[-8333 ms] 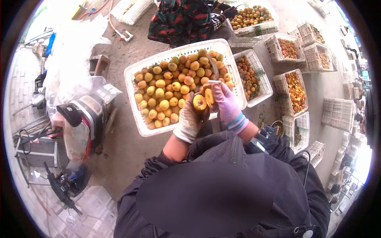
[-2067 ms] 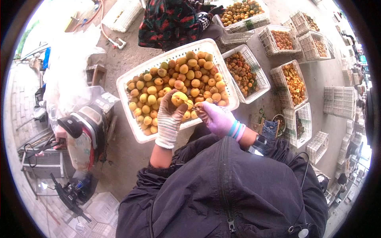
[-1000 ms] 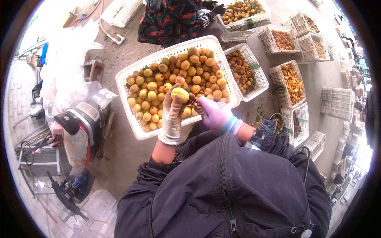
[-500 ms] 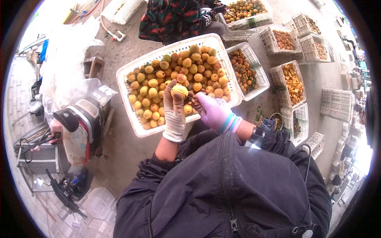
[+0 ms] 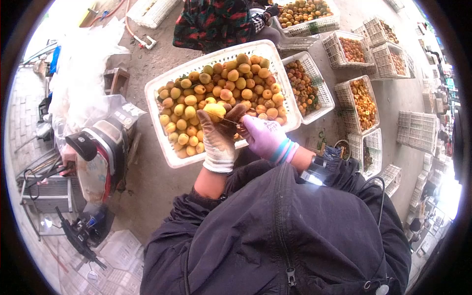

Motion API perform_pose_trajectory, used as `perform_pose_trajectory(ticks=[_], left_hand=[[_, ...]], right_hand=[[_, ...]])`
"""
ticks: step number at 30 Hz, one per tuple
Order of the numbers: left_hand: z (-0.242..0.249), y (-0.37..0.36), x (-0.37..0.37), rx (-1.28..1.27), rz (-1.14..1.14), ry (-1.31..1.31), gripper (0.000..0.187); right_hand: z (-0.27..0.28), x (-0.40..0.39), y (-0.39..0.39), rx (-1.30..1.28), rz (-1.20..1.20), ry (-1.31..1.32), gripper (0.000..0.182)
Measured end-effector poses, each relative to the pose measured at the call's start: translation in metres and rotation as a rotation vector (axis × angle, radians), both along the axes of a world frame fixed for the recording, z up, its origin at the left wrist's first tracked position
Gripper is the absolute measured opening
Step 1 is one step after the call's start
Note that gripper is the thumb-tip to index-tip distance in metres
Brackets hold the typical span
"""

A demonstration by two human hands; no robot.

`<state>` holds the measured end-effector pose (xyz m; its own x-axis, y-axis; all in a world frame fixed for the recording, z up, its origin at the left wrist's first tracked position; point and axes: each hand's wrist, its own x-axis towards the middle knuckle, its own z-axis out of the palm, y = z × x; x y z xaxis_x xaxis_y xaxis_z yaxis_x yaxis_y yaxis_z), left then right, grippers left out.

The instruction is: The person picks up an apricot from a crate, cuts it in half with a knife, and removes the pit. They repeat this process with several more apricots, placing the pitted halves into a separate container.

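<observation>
My left hand [image 5: 219, 146], in a stained white glove, holds a yellow apricot [image 5: 215, 111] between thumb and fingers. Closed in a lilac glove, my right hand [image 5: 265, 137] grips a small knife [image 5: 229, 120] with a dark, thin blade. The blade reaches left to the apricot; whether it has cut into the flesh I cannot make out. My right fingers cover most of the handle. Under and beyond both hands is a large white crate [image 5: 162, 142] heaped with whole apricots [image 5: 231, 81].
Past the crate sits another person [image 5: 214, 24] in a patterned top. More apricot crates stand at the right, including one with opened fruit [image 5: 363, 104]. A scooter [image 5: 96, 162] and plastic sheeting [image 5: 81, 83] are at the left. Stacked crates [image 5: 417, 130] line the far right.
My left hand has turned and its fingers have spread toward the right, tilting the apricot. The apricot has shifted slightly left. My right hand stays nearly in place.
</observation>
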<state>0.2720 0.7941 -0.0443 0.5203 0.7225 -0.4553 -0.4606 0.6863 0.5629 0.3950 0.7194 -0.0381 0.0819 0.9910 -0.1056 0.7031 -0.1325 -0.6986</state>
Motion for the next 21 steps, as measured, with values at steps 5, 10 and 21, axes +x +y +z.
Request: perform_pose_trajectory(ticks=[5, 10, 21], left_hand=[[-0.005, 0.010, -0.013, -0.106, 0.104, -0.084, 0.071], [-0.030, 0.003, -0.015, 0.023, 0.103, 0.018, 0.055], [-0.018, -0.028, 0.010, 0.447, -0.071, 0.129, 0.049]], right_hand=[[-0.012, 0.012, -0.022, -0.019, 0.021, 0.056, 0.017], [-0.021, 0.016, -0.036, -0.110, -0.330, 0.829, 0.033], [0.004, -0.001, 0.005, 0.045, -0.344, 0.877, 0.045]])
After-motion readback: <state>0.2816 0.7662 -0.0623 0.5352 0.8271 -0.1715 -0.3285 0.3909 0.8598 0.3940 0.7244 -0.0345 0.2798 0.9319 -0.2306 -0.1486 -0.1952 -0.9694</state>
